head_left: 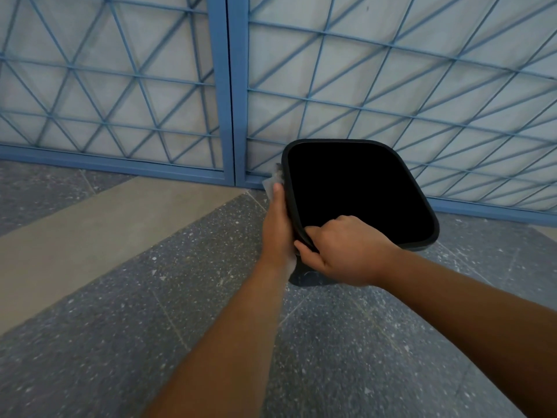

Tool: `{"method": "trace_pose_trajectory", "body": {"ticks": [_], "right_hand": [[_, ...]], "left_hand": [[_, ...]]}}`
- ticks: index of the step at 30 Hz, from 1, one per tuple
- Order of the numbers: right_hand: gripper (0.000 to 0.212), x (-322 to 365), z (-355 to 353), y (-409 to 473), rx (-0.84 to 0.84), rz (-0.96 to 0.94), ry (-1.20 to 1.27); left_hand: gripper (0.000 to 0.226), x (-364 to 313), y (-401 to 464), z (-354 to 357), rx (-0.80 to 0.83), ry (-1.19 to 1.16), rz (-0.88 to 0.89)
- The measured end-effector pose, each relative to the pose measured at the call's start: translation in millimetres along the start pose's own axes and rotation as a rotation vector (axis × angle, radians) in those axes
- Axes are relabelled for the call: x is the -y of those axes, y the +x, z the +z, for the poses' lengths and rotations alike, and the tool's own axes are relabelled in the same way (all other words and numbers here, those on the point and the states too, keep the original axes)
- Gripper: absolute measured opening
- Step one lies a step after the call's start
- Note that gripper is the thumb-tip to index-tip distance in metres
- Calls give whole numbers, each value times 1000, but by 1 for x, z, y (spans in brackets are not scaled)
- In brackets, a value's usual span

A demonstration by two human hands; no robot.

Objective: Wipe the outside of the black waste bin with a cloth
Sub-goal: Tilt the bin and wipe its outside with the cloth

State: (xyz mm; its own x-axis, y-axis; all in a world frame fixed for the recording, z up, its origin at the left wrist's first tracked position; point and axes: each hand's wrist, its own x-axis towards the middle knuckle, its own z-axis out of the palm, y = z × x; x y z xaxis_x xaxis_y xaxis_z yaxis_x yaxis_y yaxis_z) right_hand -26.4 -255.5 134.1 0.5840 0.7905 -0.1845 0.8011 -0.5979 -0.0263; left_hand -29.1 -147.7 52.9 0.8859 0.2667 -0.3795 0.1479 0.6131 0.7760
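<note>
The black waste bin [401,164] is tilted toward me, its dark opening facing the camera, and it rests on the floor in front of a blue gate. My right hand [340,251] grips the near corner of its rim, fingers curled over the edge. My left hand [278,227] lies flat against the bin's outer left side. It presses a pale grey cloth [272,179] there, and only the cloth's upper end shows beyond my fingertips. Most of the bin's outer walls are hidden from this angle.
A blue metal gate [232,95] with a diagonal lattice and frosted panels stands right behind the bin. The floor is speckled dark grey stone [150,342] with a beige band [90,224] running diagonally on the left.
</note>
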Motion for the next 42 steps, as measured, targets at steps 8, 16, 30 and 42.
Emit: {"method": "trace_pose_trajectory", "body": {"ticks": [8, 16, 30, 42], "right_hand": [[40, -1, 1, 0, -10, -3, -7], [38, -1, 1, 1, 5, -7, -7], [39, 0, 0, 1, 7, -2, 27], [40, -1, -2, 1, 20, -1, 41]], "left_hand": [[56, -4, 8, 1, -14, -30, -23], [47, 3, 11, -7, -10, -1, -55], [52, 27, -10, -11, -22, 74, 10], [48, 29, -4, -10, -29, 25, 15]]}}
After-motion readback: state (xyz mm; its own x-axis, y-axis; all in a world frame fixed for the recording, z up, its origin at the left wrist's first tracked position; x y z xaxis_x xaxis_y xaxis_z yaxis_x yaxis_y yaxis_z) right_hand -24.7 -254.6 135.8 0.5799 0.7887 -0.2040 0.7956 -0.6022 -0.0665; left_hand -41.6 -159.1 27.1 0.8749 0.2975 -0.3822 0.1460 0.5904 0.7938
